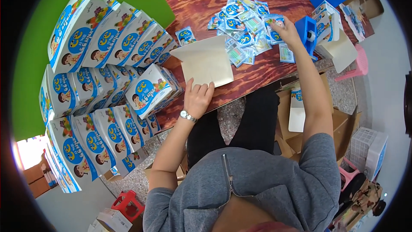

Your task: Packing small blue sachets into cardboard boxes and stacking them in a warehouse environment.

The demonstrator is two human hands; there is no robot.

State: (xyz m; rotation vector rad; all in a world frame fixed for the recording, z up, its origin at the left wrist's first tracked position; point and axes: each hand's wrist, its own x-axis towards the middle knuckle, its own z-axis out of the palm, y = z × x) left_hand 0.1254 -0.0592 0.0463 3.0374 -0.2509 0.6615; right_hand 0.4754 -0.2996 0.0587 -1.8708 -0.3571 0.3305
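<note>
A small cardboard box [206,62] lies on the wood-patterned table in front of me, its flap raised and its pale inside showing. The fingers of my left hand [198,98], a watch on its wrist, curl over the near edge of this box; the thumb is partly hidden. At the right side of a heap of small blue-and-white packets [246,28], my right hand [286,33] is closed on a packet [273,22] at its upper corner. One single packet [186,36] lies apart, behind the box's flap.
Printed white-and-blue boxes [105,45] are stacked high on the left, with one box [148,90] beside my left hand. A blue tape dispenser [306,34] stands by my right forearm. Large open cartons [339,124] and a pink stool [358,66] are at the right.
</note>
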